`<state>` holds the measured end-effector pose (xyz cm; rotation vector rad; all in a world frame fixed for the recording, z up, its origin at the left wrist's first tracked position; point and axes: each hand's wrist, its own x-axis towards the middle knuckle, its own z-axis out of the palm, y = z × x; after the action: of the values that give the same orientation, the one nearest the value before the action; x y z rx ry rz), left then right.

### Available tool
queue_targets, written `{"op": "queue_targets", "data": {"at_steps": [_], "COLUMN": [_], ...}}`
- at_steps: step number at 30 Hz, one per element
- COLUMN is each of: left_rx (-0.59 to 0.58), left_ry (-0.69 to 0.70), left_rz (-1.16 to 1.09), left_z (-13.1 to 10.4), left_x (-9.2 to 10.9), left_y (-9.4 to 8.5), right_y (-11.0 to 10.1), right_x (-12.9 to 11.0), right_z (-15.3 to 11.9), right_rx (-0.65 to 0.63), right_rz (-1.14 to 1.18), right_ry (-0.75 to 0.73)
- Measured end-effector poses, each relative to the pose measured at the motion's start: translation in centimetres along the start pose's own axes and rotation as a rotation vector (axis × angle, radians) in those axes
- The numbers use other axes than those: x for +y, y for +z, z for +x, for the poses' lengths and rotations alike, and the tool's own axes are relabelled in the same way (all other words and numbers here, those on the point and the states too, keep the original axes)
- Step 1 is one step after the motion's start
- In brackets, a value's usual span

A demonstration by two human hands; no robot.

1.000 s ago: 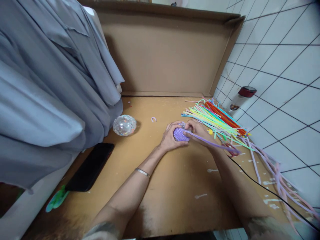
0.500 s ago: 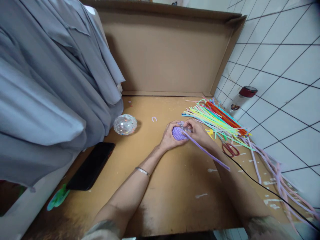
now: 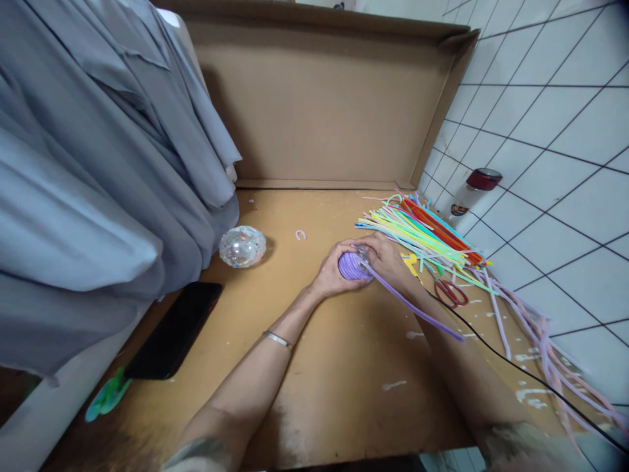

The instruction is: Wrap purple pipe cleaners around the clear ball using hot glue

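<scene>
Over the bench (image 3: 334, 373), I am clamping the fingers of the left hand (image 3: 333, 272) around the ball (image 3: 350, 267); the right hand (image 3: 388, 260) is touching it; whether its fingers are pinching, I cannot tell.

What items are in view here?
coil: one, purple, centre
strand: one, purple, off coil
pipe cleaners: many, multicoloured, right
strips: several, pastel, right
scissors: one, red, right
tool: one, yellow, right
cable: one, black, right
bottle: one, clear, right
globe: one, clear, left
curl: one, pink, centre
phone: one, black, left
piece: one, green, beside phone
cloth: one, grey, left
cardboard: one, brown, back
tiles: many, white, right
table: one, tan, beneath
bracelet: one, silver, left arm
left hand: one, bare, around coil
right hand: one, bare, at coil
</scene>
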<state>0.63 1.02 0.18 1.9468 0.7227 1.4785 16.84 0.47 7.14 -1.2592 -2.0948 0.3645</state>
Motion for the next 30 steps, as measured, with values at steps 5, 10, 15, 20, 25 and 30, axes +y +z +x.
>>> {"op": "queue_targets", "data": {"at_steps": [5,10,15,20,25,30], "left_rx": [-0.008,-0.006,0.000,-0.004,-0.007,0.006], "left_ry": [-0.001,-0.001,0.020,0.003,-0.030,-0.065], "left_rz": [-0.010,0.024,0.015,0.027,0.001,-0.011], "left_z": [0.01,-0.01,0.05,0.10,0.11,0.13], "left_x": [-0.03,-0.05,-0.12,0.01,0.13,0.20], "left_y": [0.07,0.15,0.08,0.02,0.04,0.02], "right_y": [0.05,-0.08,-0.16,0.01,-0.03,-0.25], "right_x": [-0.04,0.04,0.51,0.36,0.04,0.15], "right_z": [-0.05,0.06,0.22,0.12,0.04,0.06], "right_rx": [-0.015,-0.025,-0.009,0.006,-0.019,-0.015], "right_rz": [-0.020,-0.014,0.082,0.047,0.014,0.012], "right_ry": [-0.009,-0.015,-0.051,-0.030,-0.022,-0.041]}}
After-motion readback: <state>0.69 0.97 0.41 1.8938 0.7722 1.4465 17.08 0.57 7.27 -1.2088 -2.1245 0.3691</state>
